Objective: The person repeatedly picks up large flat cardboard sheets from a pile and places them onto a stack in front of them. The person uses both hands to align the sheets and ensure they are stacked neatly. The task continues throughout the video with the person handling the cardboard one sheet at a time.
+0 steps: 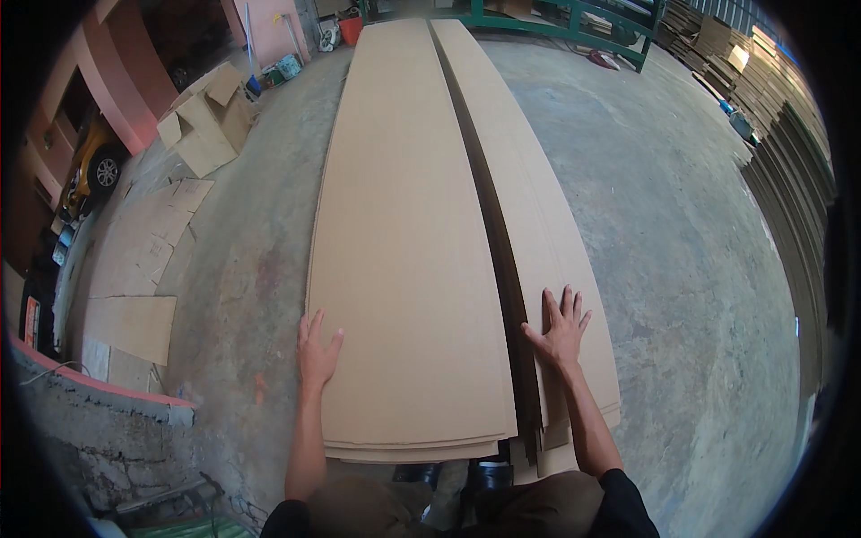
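Two long stacks of flat brown cardboard sheets stretch away from me, side by side with a dark narrow gap between them. The wide left stack (408, 233) has slightly uneven layers at its near end. The narrower right stack (520, 179) runs along its right side. My left hand (317, 351) is open at the left edge of the wide stack, thumb over the top sheet. With fingers spread, my right hand (560, 334) lies on the narrow stack near its inner edge. Neither hand grips a sheet.
An open cardboard box (208, 121) and flattened cardboard pieces (134, 323) lie on the left floor. Beyond the stacks stands a green metal frame (538, 27), with a red bucket (351, 30) nearby. Piled cardboard sheets (789, 197) line the right side. A low wall (108, 448) is at near left.
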The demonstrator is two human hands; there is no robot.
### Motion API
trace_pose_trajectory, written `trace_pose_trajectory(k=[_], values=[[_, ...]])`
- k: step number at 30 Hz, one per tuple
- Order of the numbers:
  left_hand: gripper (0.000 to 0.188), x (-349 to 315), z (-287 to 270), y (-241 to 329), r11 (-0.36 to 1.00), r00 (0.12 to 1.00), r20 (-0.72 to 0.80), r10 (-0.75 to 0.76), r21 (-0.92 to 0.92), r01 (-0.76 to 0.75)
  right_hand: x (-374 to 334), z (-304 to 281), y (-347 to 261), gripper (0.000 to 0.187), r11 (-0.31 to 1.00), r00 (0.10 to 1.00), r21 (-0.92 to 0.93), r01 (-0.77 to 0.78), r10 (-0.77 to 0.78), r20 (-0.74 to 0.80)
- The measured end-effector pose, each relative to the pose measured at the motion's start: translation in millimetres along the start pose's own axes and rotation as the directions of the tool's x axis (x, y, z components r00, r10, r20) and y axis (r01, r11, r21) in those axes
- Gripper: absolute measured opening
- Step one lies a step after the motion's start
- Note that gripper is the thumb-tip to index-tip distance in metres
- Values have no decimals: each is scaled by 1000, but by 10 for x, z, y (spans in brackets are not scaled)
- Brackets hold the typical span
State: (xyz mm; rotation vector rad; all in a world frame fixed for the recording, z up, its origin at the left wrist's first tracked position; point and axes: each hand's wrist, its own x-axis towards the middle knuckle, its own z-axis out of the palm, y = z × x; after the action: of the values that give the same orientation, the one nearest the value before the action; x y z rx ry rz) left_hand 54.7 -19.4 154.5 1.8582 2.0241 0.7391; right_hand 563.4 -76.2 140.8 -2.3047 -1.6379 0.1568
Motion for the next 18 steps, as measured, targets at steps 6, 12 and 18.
trace_pose_trajectory(k=[6,12,18], values=[[70,8,12,-25,1000,1000,-7,11,-4,-11,-1,-7,-5,103,1000,1000,3,-1,1,3],[71,6,7,-1,1000,1000,-3,8,-7,-8,-9,-11,2,102,1000,1000,18,-3,3,2],[71,0,-5,8,1000,1000,4,-7,-11,7,-5,-10,7,106,1000,1000,-15,20,-20,14]])
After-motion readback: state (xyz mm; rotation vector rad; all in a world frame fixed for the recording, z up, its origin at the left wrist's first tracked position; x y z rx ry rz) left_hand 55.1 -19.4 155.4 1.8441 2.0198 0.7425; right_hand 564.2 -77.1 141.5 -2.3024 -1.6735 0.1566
